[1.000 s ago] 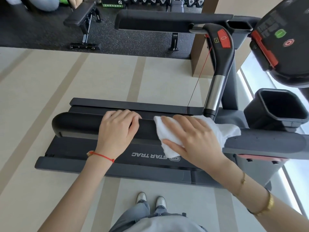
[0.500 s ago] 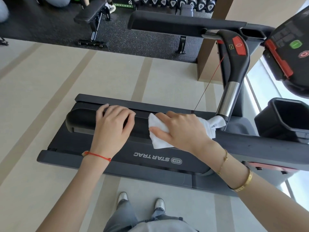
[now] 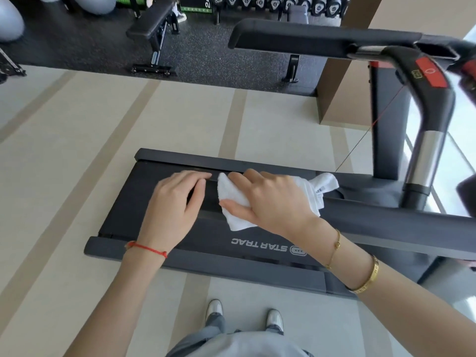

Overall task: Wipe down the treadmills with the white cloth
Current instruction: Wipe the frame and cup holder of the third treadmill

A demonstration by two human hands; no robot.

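Observation:
A black Star Trac treadmill [image 3: 257, 247] lies across the floor in front of me. Its near handrail [image 3: 386, 222] runs from the console side on the right out to the left. My right hand [image 3: 273, 202] holds the white cloth [image 3: 238, 222] down on this rail, fingers and thumb wrapped over it. A loose tail of the cloth with a small label sticks out to the right. My left hand [image 3: 175, 204] rests on the rail's free end, just left of the cloth, fingers laid over the top.
The far handrail [image 3: 309, 39] crosses above. A curved grip with a red button [image 3: 430, 73] and a chrome section stands at the right. A weight bench [image 3: 152, 24], a dumbbell rack [image 3: 270, 2] and a brown column [image 3: 342, 99] are behind. My shoes [image 3: 213, 307] stand on beige floor.
My right hand has slid the cloth leftward along the near handrail, closing up to my left hand. The left hand has stayed on the rail's end.

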